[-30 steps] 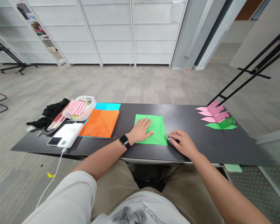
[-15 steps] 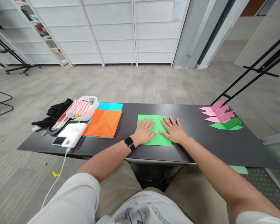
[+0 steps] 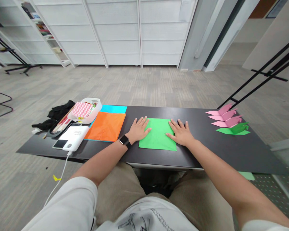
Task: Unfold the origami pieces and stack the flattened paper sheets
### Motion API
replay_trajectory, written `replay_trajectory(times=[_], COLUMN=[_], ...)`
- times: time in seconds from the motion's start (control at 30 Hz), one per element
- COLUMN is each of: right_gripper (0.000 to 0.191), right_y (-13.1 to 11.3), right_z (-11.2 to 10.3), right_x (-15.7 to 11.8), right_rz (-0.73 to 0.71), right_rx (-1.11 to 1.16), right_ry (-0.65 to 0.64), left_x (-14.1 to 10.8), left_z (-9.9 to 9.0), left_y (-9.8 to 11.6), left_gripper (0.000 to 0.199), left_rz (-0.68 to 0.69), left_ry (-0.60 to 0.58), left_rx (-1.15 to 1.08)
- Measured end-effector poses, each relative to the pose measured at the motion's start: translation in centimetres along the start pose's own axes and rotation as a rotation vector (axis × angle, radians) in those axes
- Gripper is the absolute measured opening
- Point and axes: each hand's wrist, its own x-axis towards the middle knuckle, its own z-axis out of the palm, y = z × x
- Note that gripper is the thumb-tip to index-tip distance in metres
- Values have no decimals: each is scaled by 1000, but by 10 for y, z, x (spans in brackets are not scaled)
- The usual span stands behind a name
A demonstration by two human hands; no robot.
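A square sheet of green paper [image 3: 157,134] lies flat on the dark table [image 3: 197,157] in front of me. My left hand [image 3: 137,129], with a black watch [image 3: 124,140] on its wrist, rests at the sheet's left edge, fingers spread and thumb over the paper. On the opposite side my right hand [image 3: 181,133] lies palm down across the right edge, its fingers also spread. Neither hand grips anything.
Orange paper [image 3: 107,126] on blue sheets [image 3: 114,109] lies left, beside a white power bank [image 3: 75,138], a white basket [image 3: 95,110] and black cloth [image 3: 61,110]. Three pink folded birds [image 3: 227,122] and a green folded bird [image 3: 238,129] stand at right.
My left hand has slid left from the middle of the green sheet to its left edge, uncovering more paper. The right hand has hardly moved.
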Motion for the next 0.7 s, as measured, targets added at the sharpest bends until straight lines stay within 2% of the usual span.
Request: replay_trajectory(times=[0.1, 0.23, 0.3, 0.37, 0.43, 0.53, 0.7], right_gripper=[87, 88, 88, 87, 87, 87, 88], right_y=[-2, -4, -4, -5, -6, -6, -4], right_z=[-1, -3, -5, -6, -7, -7, -6], right_x=[0, 0, 0, 0, 0, 1, 2], right_rz=[0, 5, 8, 9, 13, 17, 3], right_rx=[-11, -17, -23, -34, -44, -58, -77], right_ry=[3, -10, -22, -32, -42, -55, -59], left_x=[4, 5, -1, -12, -27, -44, -49], left_z=[-5, -16, -23, -27, -29, -28, -32], left_y=[-16, -16, -12, -9, -9, -12, -18], left_gripper=[69, 74, 75, 74, 75, 77, 83], left_rz=[-41, -71, 40, 235, 369, 388, 404], left_ry=[5, 48, 32, -44, -141, -227, -226], left_rx=[1, -5, -27, -60, -71, -41, -27])
